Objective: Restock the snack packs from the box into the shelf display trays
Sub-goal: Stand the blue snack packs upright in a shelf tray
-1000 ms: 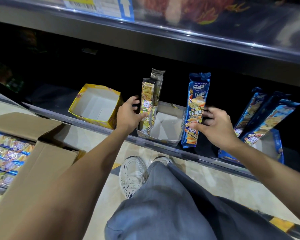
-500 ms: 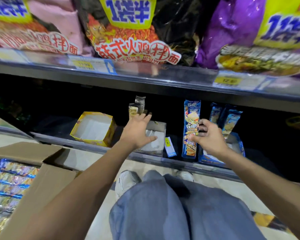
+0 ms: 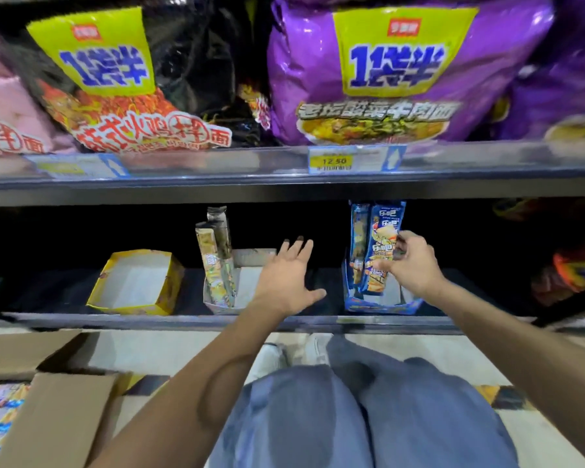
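While the cardboard box (image 3: 51, 413) sits open near left, glossy packs inside | left hand (image 3: 286, 282) grip wide, fingers spread, holding nothing, over the grey tray (image 3: 250, 255) | right hand (image 3: 411, 265) grip pinching a tall blue snack pack (image 3: 384, 238) upright in the blue tray (image 3: 382, 304) | yellow tray (image 3: 132, 285) farther left.

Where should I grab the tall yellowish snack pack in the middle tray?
Probably pinch the yellowish pack around its upper half, coming from the front. It stands nearly upright in the grey tray; its top sticks up free while the bottom is tucked behind the tray wall.
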Demonstrator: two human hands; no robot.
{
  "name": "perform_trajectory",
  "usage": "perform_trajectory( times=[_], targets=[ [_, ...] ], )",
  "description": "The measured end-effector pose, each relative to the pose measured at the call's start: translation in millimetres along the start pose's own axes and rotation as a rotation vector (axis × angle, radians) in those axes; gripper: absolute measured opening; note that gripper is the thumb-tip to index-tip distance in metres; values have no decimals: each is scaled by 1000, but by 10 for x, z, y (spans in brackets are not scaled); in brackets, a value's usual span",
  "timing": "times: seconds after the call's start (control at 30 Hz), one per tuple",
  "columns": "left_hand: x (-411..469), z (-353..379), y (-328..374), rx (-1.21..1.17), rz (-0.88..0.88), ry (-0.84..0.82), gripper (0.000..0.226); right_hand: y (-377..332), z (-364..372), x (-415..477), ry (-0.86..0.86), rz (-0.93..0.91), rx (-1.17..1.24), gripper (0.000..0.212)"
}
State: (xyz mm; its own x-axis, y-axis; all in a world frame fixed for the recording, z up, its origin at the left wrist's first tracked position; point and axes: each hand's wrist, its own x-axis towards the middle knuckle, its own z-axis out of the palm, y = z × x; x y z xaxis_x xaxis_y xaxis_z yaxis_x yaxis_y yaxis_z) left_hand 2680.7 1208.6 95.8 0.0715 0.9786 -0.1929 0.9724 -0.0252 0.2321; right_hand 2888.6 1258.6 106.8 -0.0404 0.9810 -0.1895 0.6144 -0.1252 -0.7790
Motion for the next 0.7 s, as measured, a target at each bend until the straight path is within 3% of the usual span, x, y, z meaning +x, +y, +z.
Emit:
perform_trajectory(
  times=[0.1,0.23,0.33,0.47,0.63,0.7],
  targets=[
    [117,157,42,-17,-12,-31,95,106,113,162,5,62,57,44],
    [303,389,39,-27,-27,-73,97,251,331,345,-4,97,79,29],
    [405,535,9,-25,-25,-85,98,418,507,427,21,101,90,33],
    [488,684,-30,-24,-30,-70,96,599,627,506,31,94,-10,29],
    [577,852,3,-57,-27,-83,95,661,677,574,99,110,-105,46],
    [618,923,70,-51,-29,-92,94,698,716,596,96,100,-137,33]
  ],
)
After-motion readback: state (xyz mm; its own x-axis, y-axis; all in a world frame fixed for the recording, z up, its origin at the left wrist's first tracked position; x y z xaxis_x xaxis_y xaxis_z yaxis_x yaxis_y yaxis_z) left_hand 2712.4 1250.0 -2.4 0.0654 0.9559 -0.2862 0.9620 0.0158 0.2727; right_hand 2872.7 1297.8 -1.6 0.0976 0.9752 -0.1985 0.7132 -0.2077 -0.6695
